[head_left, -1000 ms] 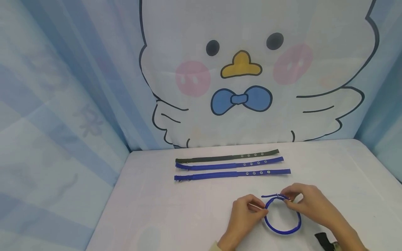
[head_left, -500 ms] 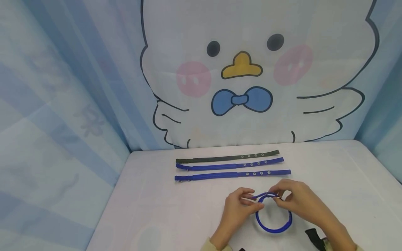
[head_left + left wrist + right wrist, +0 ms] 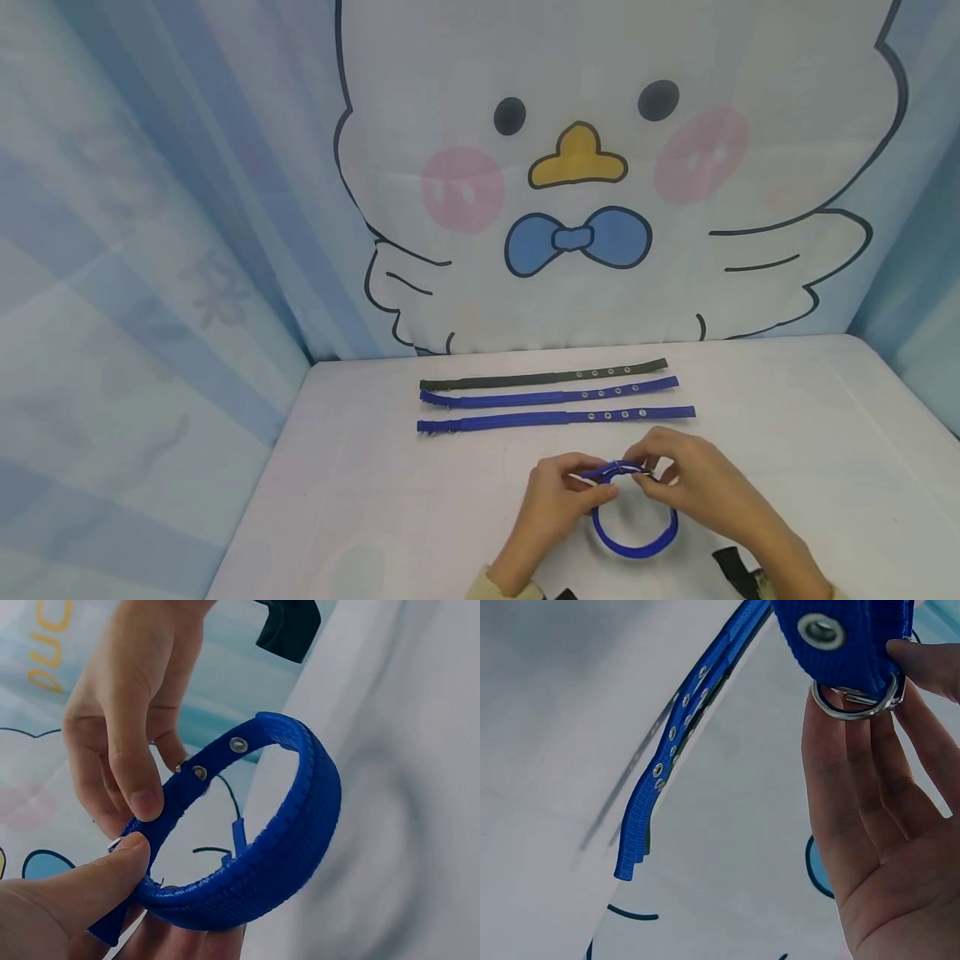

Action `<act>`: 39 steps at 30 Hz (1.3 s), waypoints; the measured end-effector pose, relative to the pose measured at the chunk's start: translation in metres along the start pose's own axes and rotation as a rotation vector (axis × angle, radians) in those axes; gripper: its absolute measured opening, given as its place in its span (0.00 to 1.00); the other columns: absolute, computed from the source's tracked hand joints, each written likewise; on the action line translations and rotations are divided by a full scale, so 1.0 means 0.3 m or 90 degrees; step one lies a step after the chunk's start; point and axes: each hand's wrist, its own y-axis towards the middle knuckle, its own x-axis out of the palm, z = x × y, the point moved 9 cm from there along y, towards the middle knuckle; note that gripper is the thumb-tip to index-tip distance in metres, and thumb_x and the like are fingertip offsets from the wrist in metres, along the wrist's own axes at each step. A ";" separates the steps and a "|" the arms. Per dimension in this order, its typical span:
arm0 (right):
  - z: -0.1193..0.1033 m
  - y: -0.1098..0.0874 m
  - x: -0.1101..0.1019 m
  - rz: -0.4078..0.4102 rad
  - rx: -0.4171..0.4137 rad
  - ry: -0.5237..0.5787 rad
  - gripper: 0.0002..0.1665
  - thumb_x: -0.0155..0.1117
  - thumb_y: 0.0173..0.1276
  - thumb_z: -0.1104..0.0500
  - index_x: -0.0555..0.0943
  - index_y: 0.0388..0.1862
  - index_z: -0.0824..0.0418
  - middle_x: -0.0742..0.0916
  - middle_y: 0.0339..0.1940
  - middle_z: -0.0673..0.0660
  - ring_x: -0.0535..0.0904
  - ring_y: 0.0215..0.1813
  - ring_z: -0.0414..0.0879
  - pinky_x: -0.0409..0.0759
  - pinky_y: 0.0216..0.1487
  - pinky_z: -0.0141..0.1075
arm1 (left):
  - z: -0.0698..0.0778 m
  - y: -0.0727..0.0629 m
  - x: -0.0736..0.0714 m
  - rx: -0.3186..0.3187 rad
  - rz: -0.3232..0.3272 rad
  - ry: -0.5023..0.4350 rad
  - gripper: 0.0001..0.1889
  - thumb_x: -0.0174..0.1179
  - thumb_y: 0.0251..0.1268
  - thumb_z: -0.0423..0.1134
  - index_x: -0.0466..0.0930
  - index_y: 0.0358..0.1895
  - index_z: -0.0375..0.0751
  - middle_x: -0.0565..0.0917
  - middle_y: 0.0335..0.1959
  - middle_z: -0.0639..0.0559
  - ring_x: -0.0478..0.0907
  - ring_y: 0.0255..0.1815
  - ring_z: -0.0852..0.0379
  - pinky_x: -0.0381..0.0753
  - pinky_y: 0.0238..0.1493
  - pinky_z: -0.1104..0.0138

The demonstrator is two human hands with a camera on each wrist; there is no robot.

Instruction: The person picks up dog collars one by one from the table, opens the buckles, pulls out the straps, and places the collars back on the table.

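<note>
A blue pet collar (image 3: 636, 551), bent into a ring, is held above the table between both hands. My left hand (image 3: 556, 500) pinches its left side near the strap's end, thumb against the band in the left wrist view. My right hand (image 3: 693, 479) pinches the top of the ring by the buckle. Metal eyelets (image 3: 238, 745) show along the collar's strap in the left wrist view. In the right wrist view, a metal D-ring (image 3: 855, 712) hangs beside the buckle at the right fingertips. The fingers partly hide the buckle.
Behind the hands, two blue collars (image 3: 510, 420) and a dark green collar (image 3: 510, 381) lie straight, side by side, on the white table (image 3: 360, 500). A printed cloth (image 3: 465, 308) stands along the back edge. A black strap (image 3: 735, 572) hangs at the right wrist.
Both hands and the ringed collar have moved left. The collar's loose end, which stuck out freely a second ago, is now between the left fingers. The three laid-out collars have stayed put.
</note>
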 end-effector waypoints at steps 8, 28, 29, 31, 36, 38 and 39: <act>-0.037 0.017 0.019 -0.030 -0.038 0.031 0.08 0.71 0.65 0.54 0.84 0.43 0.49 0.83 0.36 0.40 0.78 0.39 0.33 0.82 0.39 0.25 | 0.010 -0.020 -0.052 0.018 0.002 0.073 0.12 0.73 0.57 0.38 0.88 0.45 0.44 0.88 0.39 0.58 0.81 0.33 0.69 0.82 0.34 0.77; -0.137 0.043 0.050 -0.027 -0.095 0.077 0.10 0.68 0.68 0.50 0.84 0.47 0.48 0.83 0.37 0.37 0.77 0.39 0.31 0.83 0.41 0.26 | 0.049 -0.067 -0.160 0.034 -0.011 0.107 0.14 0.71 0.60 0.43 0.86 0.48 0.48 0.87 0.42 0.56 0.82 0.38 0.64 0.85 0.39 0.72; -0.143 0.043 0.049 -0.023 -0.102 0.078 0.10 0.68 0.68 0.51 0.84 0.47 0.48 0.83 0.37 0.37 0.77 0.40 0.31 0.83 0.41 0.26 | 0.053 -0.068 -0.160 0.039 -0.012 0.109 0.14 0.71 0.60 0.43 0.86 0.49 0.48 0.87 0.42 0.56 0.82 0.38 0.65 0.85 0.39 0.72; -0.155 0.043 0.050 -0.017 -0.113 0.078 0.10 0.68 0.68 0.51 0.84 0.47 0.48 0.83 0.37 0.37 0.77 0.40 0.31 0.83 0.41 0.26 | 0.058 -0.071 -0.163 0.045 -0.013 0.113 0.13 0.70 0.61 0.44 0.86 0.49 0.49 0.87 0.42 0.56 0.82 0.38 0.64 0.85 0.39 0.73; -0.172 0.043 0.049 -0.009 -0.118 0.082 0.09 0.68 0.68 0.53 0.84 0.46 0.49 0.82 0.37 0.38 0.77 0.40 0.31 0.83 0.41 0.26 | 0.066 -0.076 -0.172 0.048 -0.010 0.115 0.13 0.69 0.62 0.43 0.86 0.49 0.48 0.87 0.41 0.55 0.83 0.38 0.62 0.85 0.37 0.73; -0.174 0.043 0.049 -0.005 -0.118 0.084 0.08 0.68 0.69 0.52 0.84 0.46 0.49 0.82 0.36 0.38 0.77 0.39 0.31 0.83 0.40 0.26 | 0.067 -0.076 -0.173 0.045 -0.009 0.108 0.13 0.69 0.62 0.42 0.86 0.49 0.48 0.87 0.41 0.55 0.83 0.38 0.61 0.85 0.36 0.73; -0.175 0.042 0.048 -0.002 -0.119 0.086 0.08 0.68 0.69 0.52 0.84 0.46 0.49 0.82 0.36 0.38 0.77 0.39 0.31 0.83 0.40 0.26 | 0.067 -0.076 -0.173 0.043 -0.009 0.105 0.13 0.69 0.62 0.42 0.86 0.49 0.48 0.87 0.41 0.54 0.83 0.38 0.61 0.85 0.35 0.73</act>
